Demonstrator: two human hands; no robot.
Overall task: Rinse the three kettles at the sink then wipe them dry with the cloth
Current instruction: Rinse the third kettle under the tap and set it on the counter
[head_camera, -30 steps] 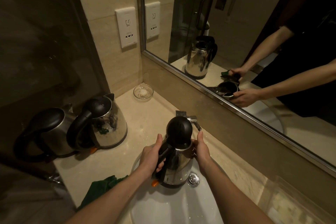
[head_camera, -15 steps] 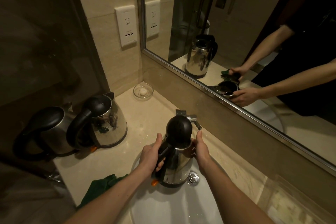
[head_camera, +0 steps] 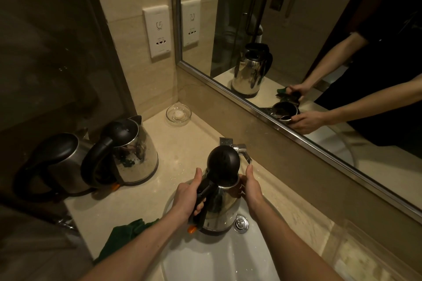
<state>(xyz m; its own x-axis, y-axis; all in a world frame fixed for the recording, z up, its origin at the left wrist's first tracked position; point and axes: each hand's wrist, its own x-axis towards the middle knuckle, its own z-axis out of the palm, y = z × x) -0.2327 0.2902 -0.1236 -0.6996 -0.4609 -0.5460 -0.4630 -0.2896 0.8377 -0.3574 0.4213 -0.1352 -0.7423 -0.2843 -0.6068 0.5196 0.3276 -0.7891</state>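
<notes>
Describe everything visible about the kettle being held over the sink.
The kettle has a shiny steel-looking body, a black handle, a domed black lid standing open, and an orange tab at the handle's foot. It is upright, low over the white sink, in front of the tap. The left hand grips the handle; the right hand holds the body's right side. Whether its base touches the sink cannot be told.

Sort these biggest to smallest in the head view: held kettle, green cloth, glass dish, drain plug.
1. held kettle
2. cloth, partly hidden, so maybe bigger than it looks
3. dish, farthest away, yet still looks bigger than the plug
4. plug
</notes>
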